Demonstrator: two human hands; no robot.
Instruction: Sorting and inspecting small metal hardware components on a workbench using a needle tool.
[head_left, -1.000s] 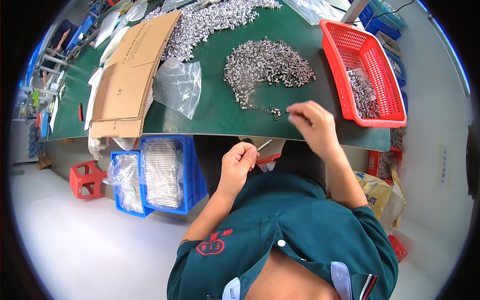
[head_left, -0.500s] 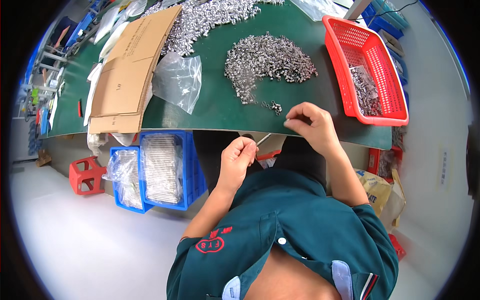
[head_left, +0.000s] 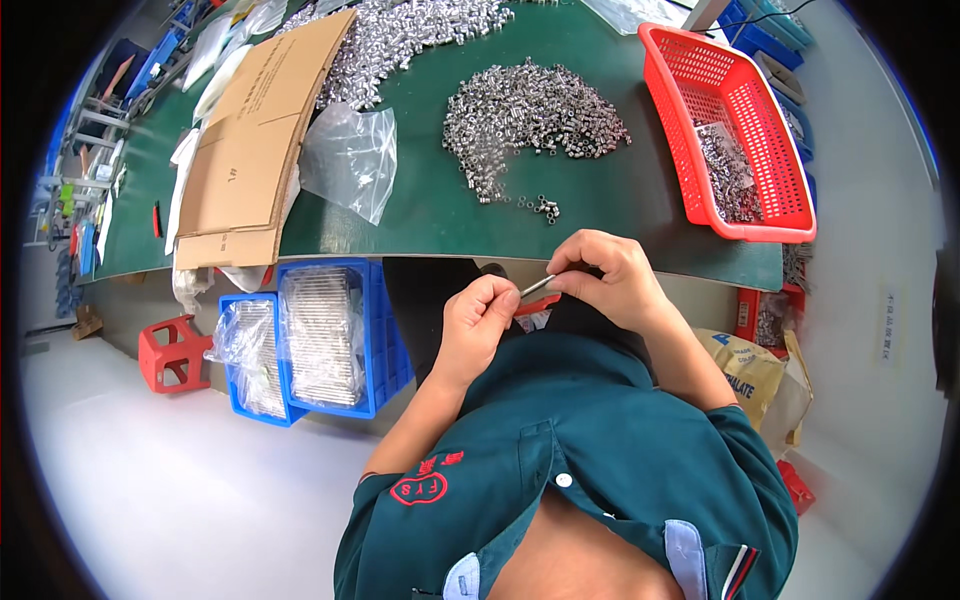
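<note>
In front of the table's near edge, my left hand is closed around a thin metal rod, which sticks out to the right and slightly upward. My right hand is pinched at the far tip of that rod; whatever sits between its thumb and forefinger is hidden. Beyond my hands, a heap of small silver metal sleeves lies on the green tabletop. Several loose sleeves lie apart at the heap's near side.
A red perforated basket with metal pieces stands at the right. On the left are a cardboard sheet and a clear plastic bag; shinier pieces are heaped behind. Below stand blue crates and a red stool.
My right hand has moved left and down from beside the table edge to the tip of the rod. The left hand still grips the rod, a little higher and closer to the right.
</note>
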